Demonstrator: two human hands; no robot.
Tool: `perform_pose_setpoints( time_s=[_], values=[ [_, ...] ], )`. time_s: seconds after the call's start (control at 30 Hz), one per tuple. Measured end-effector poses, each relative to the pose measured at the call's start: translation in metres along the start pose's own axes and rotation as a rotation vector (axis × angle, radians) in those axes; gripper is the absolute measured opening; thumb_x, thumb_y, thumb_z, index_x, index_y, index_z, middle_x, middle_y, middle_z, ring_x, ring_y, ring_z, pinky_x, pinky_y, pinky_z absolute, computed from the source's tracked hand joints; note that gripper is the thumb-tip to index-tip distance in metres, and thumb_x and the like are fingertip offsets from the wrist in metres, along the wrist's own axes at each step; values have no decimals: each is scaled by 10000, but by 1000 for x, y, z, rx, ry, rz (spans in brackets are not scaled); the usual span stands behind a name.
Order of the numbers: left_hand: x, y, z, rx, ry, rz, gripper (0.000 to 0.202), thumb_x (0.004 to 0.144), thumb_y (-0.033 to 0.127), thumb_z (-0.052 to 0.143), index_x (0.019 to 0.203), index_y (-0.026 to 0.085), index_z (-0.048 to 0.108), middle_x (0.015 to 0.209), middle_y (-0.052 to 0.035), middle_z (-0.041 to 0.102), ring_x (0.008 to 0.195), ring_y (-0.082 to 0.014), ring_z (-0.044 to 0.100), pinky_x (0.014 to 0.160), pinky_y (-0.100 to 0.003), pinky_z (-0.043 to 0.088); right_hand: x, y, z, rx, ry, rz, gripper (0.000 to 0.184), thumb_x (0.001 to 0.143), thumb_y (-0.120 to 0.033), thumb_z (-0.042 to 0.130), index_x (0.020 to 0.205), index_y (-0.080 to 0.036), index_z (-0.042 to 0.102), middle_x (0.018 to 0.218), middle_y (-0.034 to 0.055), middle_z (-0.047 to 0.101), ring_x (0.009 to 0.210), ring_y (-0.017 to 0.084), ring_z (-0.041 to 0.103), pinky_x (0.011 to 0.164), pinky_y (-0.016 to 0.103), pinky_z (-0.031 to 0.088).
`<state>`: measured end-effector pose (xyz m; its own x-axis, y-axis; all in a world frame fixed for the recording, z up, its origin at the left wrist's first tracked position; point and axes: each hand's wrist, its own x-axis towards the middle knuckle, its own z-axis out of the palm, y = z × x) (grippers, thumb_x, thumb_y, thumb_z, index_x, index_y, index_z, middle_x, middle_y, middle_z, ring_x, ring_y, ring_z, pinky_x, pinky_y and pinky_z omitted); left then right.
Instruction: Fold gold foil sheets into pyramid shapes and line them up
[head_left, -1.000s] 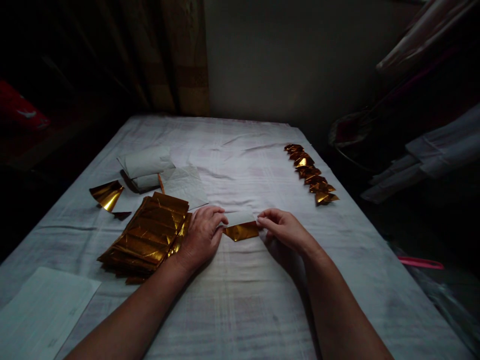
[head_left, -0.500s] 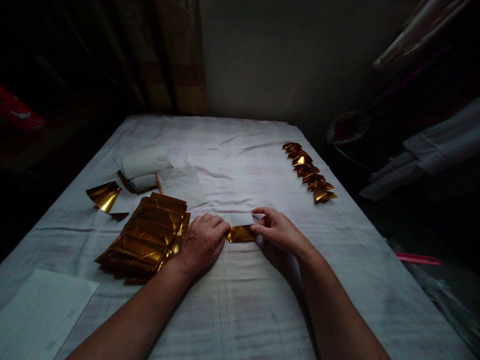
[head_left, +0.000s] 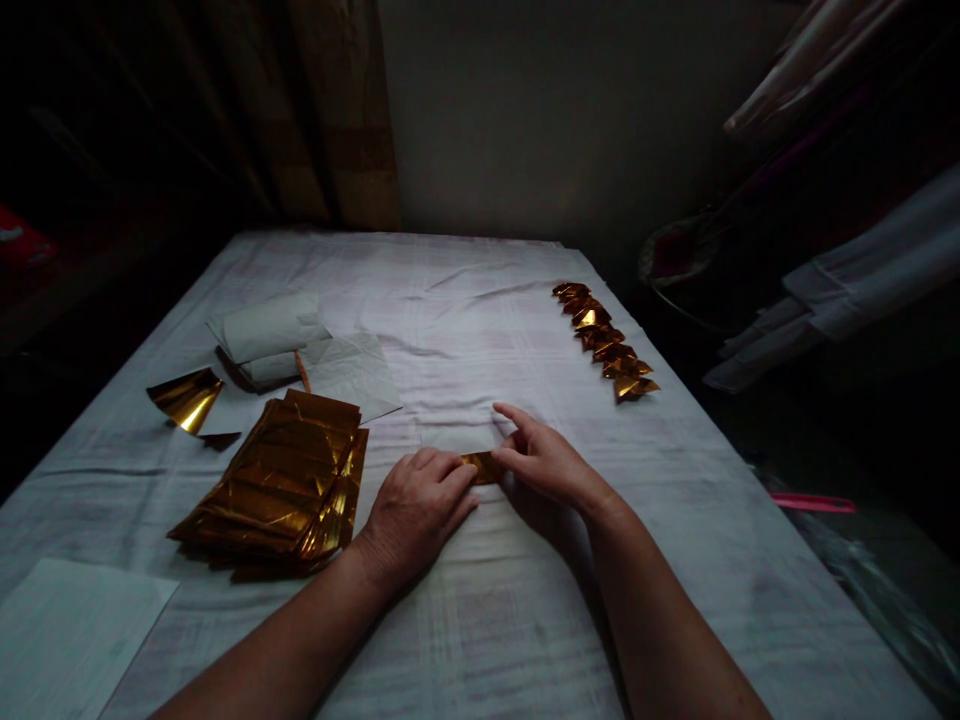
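My left hand (head_left: 416, 505) and my right hand (head_left: 544, 458) meet over a small gold foil paper (head_left: 485, 465) lying on the white cloth (head_left: 480, 620). Fingers of both hands press on it, and only a narrow gold strip shows between them, with its white reverse (head_left: 459, 437) above. My right index finger stretches out over the top edge. A thick stack of gold foil sheets (head_left: 281, 485) lies just left of my left hand.
A row of several folded gold pieces (head_left: 604, 342) runs along the far right of the cloth. A curled gold sheet (head_left: 184, 398) and folded white papers (head_left: 270, 335) lie at the left, another white sheet (head_left: 67, 640) at the near left corner. Dark clutter surrounds the table.
My hands have drawn together over the gold paper, so much less of it shows than before. The view has shifted slightly right.
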<state>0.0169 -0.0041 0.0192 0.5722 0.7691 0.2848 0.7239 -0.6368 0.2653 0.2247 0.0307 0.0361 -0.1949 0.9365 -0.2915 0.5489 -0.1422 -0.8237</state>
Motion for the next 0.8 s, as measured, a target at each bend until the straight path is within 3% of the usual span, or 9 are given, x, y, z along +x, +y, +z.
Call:
perform_pose_setpoints(
  time_s=[0.1, 0.27, 0.47, 0.8],
  values=[
    [1, -5, 3, -27, 4, -21, 127, 925, 299, 599, 1019, 230, 650, 997, -34, 686, 925, -225, 584, 817, -370, 448, -3, 2, -6, 70, -129, -77, 749, 799, -187, 557, 1517, -209, 346, 761, -46, 615, 663, 115, 547, 657, 233, 436],
    [1, -10, 4, -45, 50, -17, 114, 942, 276, 574, 997, 231, 663, 981, -24, 692, 918, -220, 581, 811, -366, 436, -2, 15, -11, 131, -213, -171, 633, 741, -117, 536, 1363, -237, 560, 948, 2, 660, 852, 131, 593, 820, 269, 460],
    [1, -12, 3, 13, 92, 20, 142, 957, 316, 559, 948, 213, 658, 934, -25, 698, 856, -213, 595, 758, -342, 429, -1, 15, -9, 211, -246, -116, 553, 717, -155, 588, 1267, -211, 617, 879, -8, 638, 770, 123, 580, 744, 259, 472],
    [1, -17, 2, 22, 133, 27, 156, 973, 282, 529, 891, 207, 638, 861, -9, 694, 764, -187, 593, 699, -316, 417, -5, 2, -7, -208, -86, -222, 282, 746, -132, 659, 986, -236, 762, 857, 2, 637, 772, 133, 587, 729, 247, 462]
  ],
)
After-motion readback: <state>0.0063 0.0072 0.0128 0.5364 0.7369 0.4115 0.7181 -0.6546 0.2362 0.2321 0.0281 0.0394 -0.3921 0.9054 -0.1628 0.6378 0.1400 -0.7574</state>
